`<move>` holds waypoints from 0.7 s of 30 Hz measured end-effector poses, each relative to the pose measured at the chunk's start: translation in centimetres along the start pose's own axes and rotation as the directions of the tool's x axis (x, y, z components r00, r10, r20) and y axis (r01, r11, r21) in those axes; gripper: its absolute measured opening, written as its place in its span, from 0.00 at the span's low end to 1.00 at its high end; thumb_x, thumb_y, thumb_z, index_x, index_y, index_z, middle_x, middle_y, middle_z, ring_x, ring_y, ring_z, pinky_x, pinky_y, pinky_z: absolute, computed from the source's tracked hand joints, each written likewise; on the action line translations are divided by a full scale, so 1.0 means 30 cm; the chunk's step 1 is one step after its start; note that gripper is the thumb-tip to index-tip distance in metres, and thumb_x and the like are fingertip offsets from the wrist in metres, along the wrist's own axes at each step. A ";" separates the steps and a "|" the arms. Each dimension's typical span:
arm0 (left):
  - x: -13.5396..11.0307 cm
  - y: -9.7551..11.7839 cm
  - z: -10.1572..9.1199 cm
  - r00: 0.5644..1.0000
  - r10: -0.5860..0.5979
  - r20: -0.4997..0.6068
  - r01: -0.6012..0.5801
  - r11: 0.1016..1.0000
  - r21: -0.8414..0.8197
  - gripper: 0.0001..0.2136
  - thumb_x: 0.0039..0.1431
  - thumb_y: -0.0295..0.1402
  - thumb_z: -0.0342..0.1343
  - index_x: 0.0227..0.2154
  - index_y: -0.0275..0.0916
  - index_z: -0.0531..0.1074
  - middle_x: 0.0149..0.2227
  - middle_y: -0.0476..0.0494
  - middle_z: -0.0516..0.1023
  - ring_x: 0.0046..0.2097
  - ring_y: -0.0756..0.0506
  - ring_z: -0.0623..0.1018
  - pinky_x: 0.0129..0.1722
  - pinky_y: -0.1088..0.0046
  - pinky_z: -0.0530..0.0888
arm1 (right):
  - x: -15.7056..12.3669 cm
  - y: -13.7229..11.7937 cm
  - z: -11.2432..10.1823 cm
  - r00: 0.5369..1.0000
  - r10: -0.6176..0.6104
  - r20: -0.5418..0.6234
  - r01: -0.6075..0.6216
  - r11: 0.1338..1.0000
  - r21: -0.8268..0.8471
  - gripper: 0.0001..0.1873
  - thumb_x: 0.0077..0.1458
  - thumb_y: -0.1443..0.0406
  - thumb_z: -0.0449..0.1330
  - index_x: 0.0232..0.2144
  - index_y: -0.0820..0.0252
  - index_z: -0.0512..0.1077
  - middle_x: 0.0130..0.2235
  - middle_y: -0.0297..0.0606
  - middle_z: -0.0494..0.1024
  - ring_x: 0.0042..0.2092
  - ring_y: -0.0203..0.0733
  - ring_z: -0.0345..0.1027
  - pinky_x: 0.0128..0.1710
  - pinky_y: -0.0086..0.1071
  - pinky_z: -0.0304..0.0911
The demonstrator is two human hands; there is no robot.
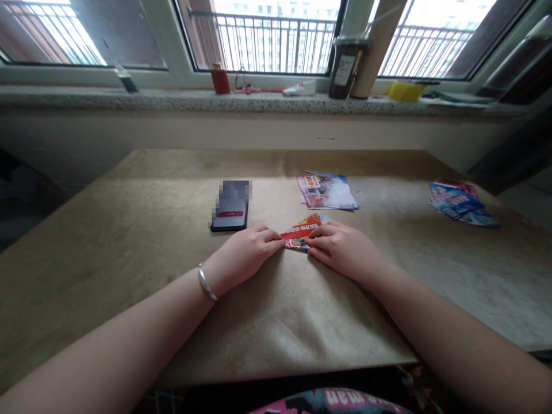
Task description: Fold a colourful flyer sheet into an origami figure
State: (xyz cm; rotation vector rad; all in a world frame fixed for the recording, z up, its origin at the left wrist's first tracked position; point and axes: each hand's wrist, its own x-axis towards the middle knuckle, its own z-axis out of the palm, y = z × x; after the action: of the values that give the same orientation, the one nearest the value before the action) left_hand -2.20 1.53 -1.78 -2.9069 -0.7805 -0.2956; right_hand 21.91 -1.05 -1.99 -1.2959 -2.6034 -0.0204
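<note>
A folded paper flyer (297,232), red and orange with white print, lies on the table between my hands. The fingertips of my left hand (248,252) pinch its pointed left end. My right hand (342,247) presses its fingers together on the right part of the flyer and covers some of it. A silver bangle (207,283) circles my left wrist. Beyond the flyer is a small stack of printed flyers (330,191), pink and blue. A phone (232,206) with a partly blurred screen rests to the left, just past my left hand.
More folded blue and pink papers (463,202) lie at the table's right. A brown cover spreads over the table (107,253). Behind it, the stone windowsill (172,102) carries a red container (220,79), a dark jar (344,69) and a yellow roll (406,90).
</note>
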 end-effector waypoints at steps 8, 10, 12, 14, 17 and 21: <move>0.001 -0.001 0.005 1.000 0.011 -0.008 -0.011 1.000 0.025 0.11 0.62 0.24 0.51 0.45 0.35 0.72 0.41 0.41 0.75 0.41 0.45 0.73 0.42 0.68 0.75 | 0.003 -0.015 -0.006 1.000 0.023 0.015 -0.023 0.999 -0.042 0.15 0.61 0.61 0.53 0.32 0.58 0.78 0.39 0.40 0.78 0.42 0.43 0.69 0.46 0.36 0.63; 0.001 0.000 0.005 1.000 0.005 -0.005 -0.005 0.999 0.032 0.11 0.63 0.24 0.50 0.45 0.35 0.72 0.40 0.41 0.75 0.40 0.46 0.73 0.41 0.68 0.75 | 0.002 -0.017 -0.006 0.999 0.035 0.012 -0.035 0.998 -0.055 0.15 0.61 0.61 0.52 0.32 0.58 0.78 0.38 0.41 0.78 0.42 0.43 0.69 0.45 0.36 0.63; 0.001 0.000 0.005 1.000 0.000 0.004 0.000 0.999 0.038 0.11 0.63 0.25 0.50 0.45 0.36 0.72 0.39 0.41 0.74 0.40 0.46 0.72 0.41 0.69 0.75 | 0.002 -0.018 -0.004 0.999 0.038 0.008 -0.037 0.997 -0.067 0.15 0.61 0.61 0.52 0.31 0.59 0.78 0.38 0.41 0.78 0.42 0.44 0.69 0.45 0.37 0.64; 0.000 -0.002 0.006 1.000 0.002 0.015 -0.003 0.999 0.052 0.11 0.63 0.25 0.50 0.45 0.36 0.72 0.38 0.41 0.74 0.39 0.46 0.72 0.40 0.69 0.74 | 0.001 -0.017 0.000 1.000 0.014 -0.006 -0.014 0.998 -0.055 0.14 0.61 0.62 0.52 0.35 0.59 0.77 0.41 0.41 0.78 0.44 0.45 0.69 0.46 0.38 0.64; 0.000 -0.004 0.010 1.000 0.012 0.019 -0.013 0.998 0.061 0.10 0.63 0.25 0.49 0.45 0.36 0.72 0.38 0.42 0.74 0.39 0.46 0.71 0.40 0.69 0.74 | 0.005 -0.016 0.010 0.995 -0.090 -0.047 0.091 0.996 0.014 0.14 0.61 0.65 0.51 0.46 0.56 0.74 0.47 0.40 0.76 0.47 0.44 0.68 0.47 0.38 0.64; 0.005 -0.005 0.014 1.000 0.022 0.020 -0.023 0.998 0.059 0.11 0.63 0.25 0.49 0.45 0.36 0.72 0.37 0.42 0.74 0.39 0.46 0.71 0.40 0.69 0.73 | 0.017 -0.021 0.019 0.984 -0.171 -0.057 0.172 0.985 0.016 0.16 0.61 0.67 0.51 0.48 0.57 0.73 0.45 0.42 0.78 0.46 0.44 0.69 0.46 0.39 0.65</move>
State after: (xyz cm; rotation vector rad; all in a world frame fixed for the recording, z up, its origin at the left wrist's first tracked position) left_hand -2.08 1.79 -2.14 -2.8656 -0.7458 -0.2386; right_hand 21.01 -0.96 -2.38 -1.0458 -2.6523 -0.0567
